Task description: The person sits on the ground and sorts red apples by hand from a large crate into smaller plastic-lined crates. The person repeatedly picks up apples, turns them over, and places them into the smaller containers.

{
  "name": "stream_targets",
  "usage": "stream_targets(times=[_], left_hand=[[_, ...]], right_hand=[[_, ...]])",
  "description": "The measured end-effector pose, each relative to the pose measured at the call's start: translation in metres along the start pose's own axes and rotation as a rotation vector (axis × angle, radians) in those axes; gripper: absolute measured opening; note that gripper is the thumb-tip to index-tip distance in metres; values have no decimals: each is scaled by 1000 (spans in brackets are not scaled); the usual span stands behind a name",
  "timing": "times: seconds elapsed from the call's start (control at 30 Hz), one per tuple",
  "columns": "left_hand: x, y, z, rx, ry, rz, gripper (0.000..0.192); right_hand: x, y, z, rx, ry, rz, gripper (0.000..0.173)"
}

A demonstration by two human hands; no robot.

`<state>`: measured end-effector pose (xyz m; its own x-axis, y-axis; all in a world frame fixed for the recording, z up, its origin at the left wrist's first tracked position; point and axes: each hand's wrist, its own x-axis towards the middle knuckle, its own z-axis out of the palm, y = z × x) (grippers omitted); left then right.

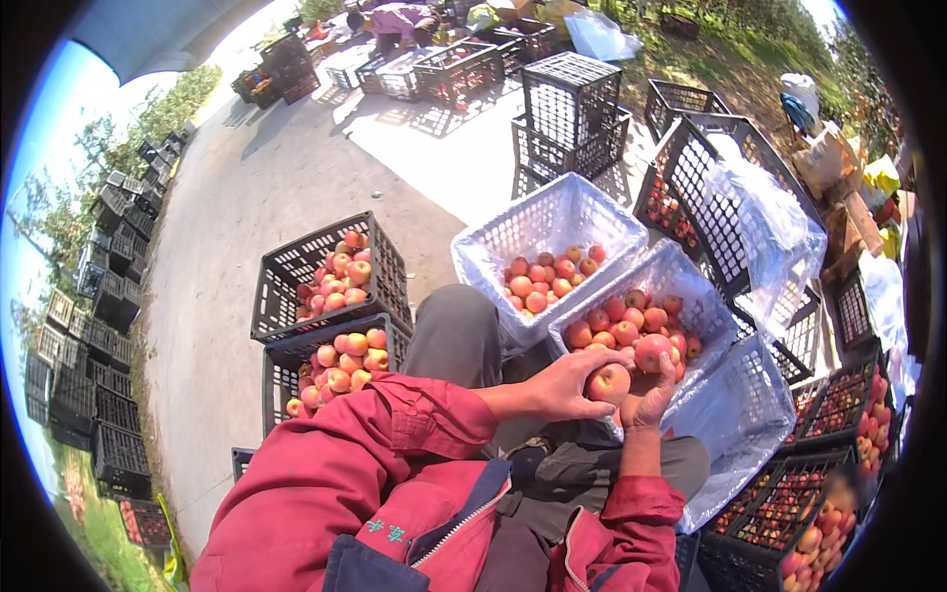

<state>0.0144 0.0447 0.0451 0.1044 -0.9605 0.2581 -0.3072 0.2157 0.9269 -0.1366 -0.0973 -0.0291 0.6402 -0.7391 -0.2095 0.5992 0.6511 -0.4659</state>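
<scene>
My left hand (558, 388) grips a pale red-and-yellow apple (609, 383) over my lap. Close beside it, my right hand (648, 399) holds a redder apple (652, 353) up in its fingers. Both hands are at the near edge of a plastic-lined crate (710, 314) with several red apples (620, 324) in it. Left of that stands another lined crate (473, 248), partly filled with smaller-looking apples (551, 277). A third plastic liner (740, 407) lies to the right of my hands, its crate mostly covered.
To my left, two black plastic crates (277, 288) (275, 385) hold apples. Stacked crates (573, 100) stand ahead; at right are a tilted crate (684, 159) with loose plastic film (769, 222) and full apple crates (769, 510). A person (399, 22) bends over crates farther off. Crate stacks (115, 370) line the concrete.
</scene>
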Motion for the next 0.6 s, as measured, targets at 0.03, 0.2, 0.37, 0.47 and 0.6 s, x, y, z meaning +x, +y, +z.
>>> stream_targets(times=[0.03,0.2,0.37,0.47,0.6], left_hand=[[-1,12,-14,30,21,25,71],[-51,44,-116,66,429,-32,68],[-186,-2,-219,-237,942,-360,47],[-294,-46,-233,-15,1132,-610,47],[-407,-91,-200,575,955,-1143,60]], right_hand=[[1,-12,-9,-95,-25,-34,42],[-1,-30,-1,-130,119,-43,53],[3,-29,-19,-196,138,24,56],[3,-27,-19,-189,91,12,52],[8,-29,-27,-175,68,5,48]])
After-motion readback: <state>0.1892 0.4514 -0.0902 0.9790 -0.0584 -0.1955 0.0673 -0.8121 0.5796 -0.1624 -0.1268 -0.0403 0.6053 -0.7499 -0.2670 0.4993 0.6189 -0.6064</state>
